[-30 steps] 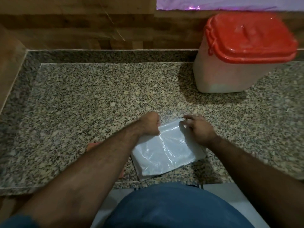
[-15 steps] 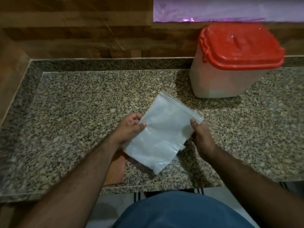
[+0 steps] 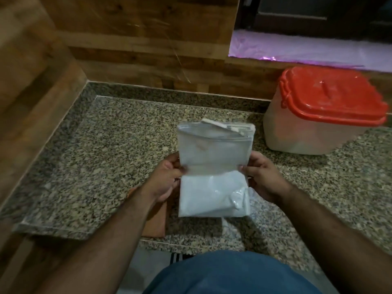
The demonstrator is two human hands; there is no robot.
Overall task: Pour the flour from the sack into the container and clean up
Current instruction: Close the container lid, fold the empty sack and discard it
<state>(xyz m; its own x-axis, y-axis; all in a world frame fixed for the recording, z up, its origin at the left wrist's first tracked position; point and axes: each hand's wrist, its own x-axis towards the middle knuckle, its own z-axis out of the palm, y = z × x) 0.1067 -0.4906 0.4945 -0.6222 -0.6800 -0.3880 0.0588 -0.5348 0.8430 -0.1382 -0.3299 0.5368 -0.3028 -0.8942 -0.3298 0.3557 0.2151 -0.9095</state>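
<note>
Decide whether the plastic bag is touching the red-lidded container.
Apart. The head view shows a strip of granite countertop between the plastic bag and the red-lidded container.

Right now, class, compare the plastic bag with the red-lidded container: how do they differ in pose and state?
The plastic bag is held up off the counter between the left hand and right hand; the container stands on the counter, untouched. The bag is thin and floppy; the container is rigid and boxy. The container has a closed red lid; the bag has none. Both are translucent plastic.
</note>
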